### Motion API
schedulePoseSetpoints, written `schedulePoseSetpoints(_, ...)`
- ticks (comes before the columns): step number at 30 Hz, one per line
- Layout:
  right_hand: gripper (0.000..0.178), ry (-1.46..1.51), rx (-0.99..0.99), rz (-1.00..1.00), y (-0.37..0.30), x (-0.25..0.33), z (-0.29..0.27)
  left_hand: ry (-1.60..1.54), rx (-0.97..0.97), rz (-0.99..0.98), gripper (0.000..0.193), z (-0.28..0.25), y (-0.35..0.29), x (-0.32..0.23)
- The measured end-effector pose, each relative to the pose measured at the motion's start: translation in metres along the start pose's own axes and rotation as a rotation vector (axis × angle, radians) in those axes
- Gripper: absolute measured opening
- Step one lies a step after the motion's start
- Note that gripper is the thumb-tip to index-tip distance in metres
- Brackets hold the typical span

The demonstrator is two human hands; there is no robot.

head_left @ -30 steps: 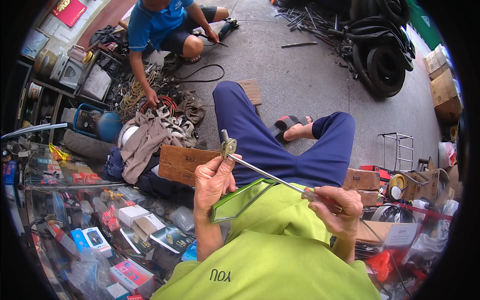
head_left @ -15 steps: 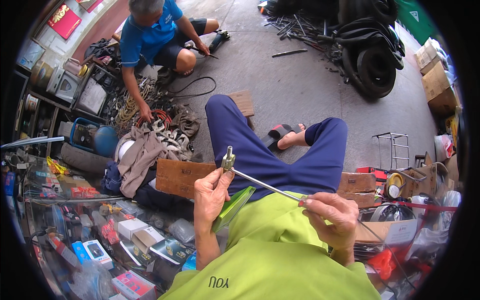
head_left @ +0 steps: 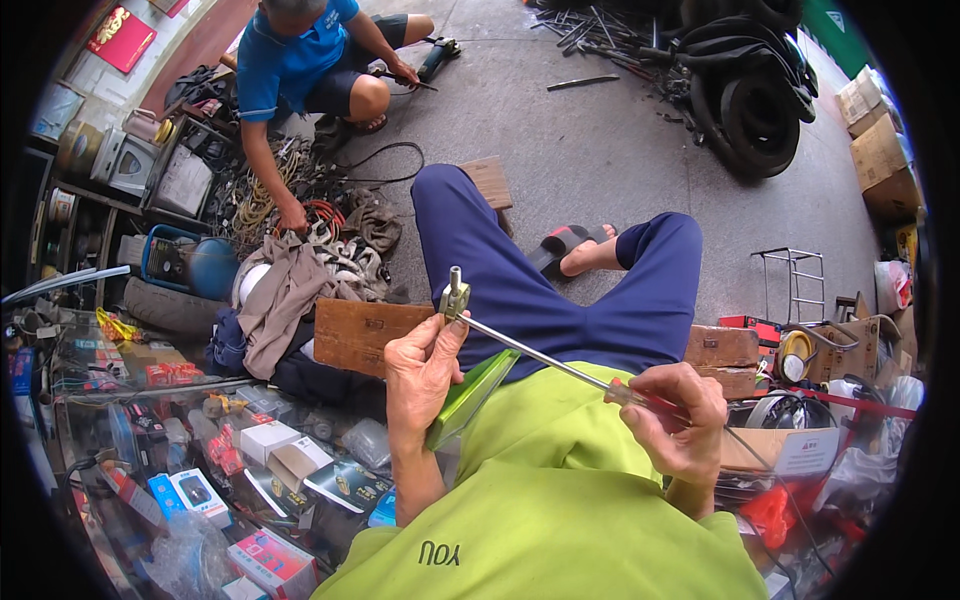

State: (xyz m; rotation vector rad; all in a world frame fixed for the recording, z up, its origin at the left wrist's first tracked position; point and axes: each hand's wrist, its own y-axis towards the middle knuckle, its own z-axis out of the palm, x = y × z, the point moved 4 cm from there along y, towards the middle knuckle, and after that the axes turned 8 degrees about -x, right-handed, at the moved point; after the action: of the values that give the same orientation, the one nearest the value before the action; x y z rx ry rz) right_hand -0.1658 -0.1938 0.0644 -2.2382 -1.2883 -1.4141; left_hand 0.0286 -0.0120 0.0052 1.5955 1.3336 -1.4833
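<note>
Brass-coloured metal bracket with a short, upright silver stud (head_left: 454, 297), pinched between the thumb and fingers of the left hand (head_left: 422, 368) and raised in front of the lap. The right hand (head_left: 688, 415) grasps the translucent red handle of a long, straight, steel-shafted screwdriver (head_left: 540, 353); the shaft slopes up toward the left, its far end meeting the bracket beside the left fingertips, though whether the tip is seated in it cannot be told. Just beside the left palm, a flat, tilted lime-green panel (head_left: 470, 398) lies beneath the shaft; how it is supported is hidden. Behind these stand the wearer's lime-green shirt (head_left: 540, 510) and navy-blue trousers (head_left: 490, 270), the knees spread. To the left lie a reddish-brown wooden plank (head_left: 360, 335) and, nearer the lower edge, small cartons, among them a white cardboard box (head_left: 268, 440). Farther out, a crouching co-worker in a blue shirt (head_left: 290, 70) reaches one hand toward a tangled heap; black rubber tyres (head_left: 760, 125) are piled at upper right.
</note>
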Motion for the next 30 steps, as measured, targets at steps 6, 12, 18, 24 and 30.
schedulePoseSetpoints(6, 0.02, 0.224, 0.053, 0.215, 0.001, -0.007, 0.006, 0.05, -0.009, 0.039, 0.025, -0.003, 0.001, -0.001)
schedulePoseSetpoints(12, 0.018, 0.174, 0.004, 0.184, 0.003, -0.01, 0.003, 0.024, -0.026, -0.066, 0.028, -0.005, 0.004, 0.001)
schedulePoseSetpoints(18, 0.018, 0.213, -0.268, 0.19, 0.0, -0.02, -0.006, -0.304, 0.019, -0.136, 0.034, -0.021, 0.012, 0.008)
schedulePoseSetpoints(24, 0.018, 0.207, -0.15, 0.136, 0.003, -0.005, 0.004, -0.425, 0.168, -0.196, 0.036, -0.011, 0.006, 0.01)
schedulePoseSetpoints(30, 0.019, 0.188, -0.134, 0.159, -0.002, -0.011, 0.009, -0.392, 0.184, -0.195, 0.036, -0.009, 0.005, 0.01)
